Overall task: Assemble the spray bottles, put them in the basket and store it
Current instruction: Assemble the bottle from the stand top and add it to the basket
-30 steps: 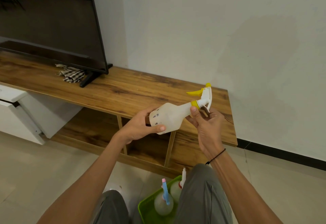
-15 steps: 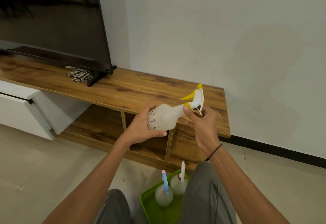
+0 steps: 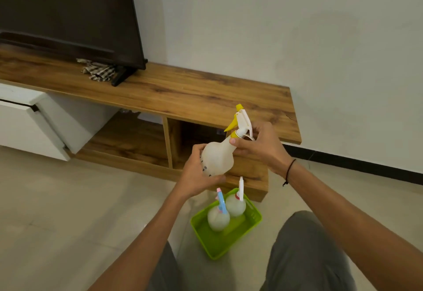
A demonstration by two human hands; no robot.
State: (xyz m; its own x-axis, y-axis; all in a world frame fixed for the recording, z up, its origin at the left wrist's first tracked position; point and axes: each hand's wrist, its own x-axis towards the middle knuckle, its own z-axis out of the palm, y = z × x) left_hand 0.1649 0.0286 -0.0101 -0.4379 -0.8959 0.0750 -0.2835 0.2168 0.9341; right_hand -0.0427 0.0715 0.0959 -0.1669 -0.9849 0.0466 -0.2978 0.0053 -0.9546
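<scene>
I hold a translucent white spray bottle [image 3: 217, 156] with a yellow-and-white trigger head [image 3: 240, 121] in the air, tilted with the head up and to the right. My left hand [image 3: 196, 176] cups its round base. My right hand [image 3: 256, 146] grips the neck just under the head. Below, on the floor between my knees, a green basket [image 3: 229, 242] contains two assembled bottles: one with a blue and pink head [image 3: 218, 216] and one with a white and red head [image 3: 235, 203].
A low wooden TV bench [image 3: 183, 91] runs along the white wall, with open shelf compartments [image 3: 128, 135] beneath. A black television [image 3: 64, 13] and a checked cloth [image 3: 97, 72] sit on it. A white cabinet [image 3: 25, 121] stands at left. The floor is pale tile.
The bottle has swung from nearly horizontal to more upright and come lower, closer to the basket. The view has tilted down, showing more of the basket and floor.
</scene>
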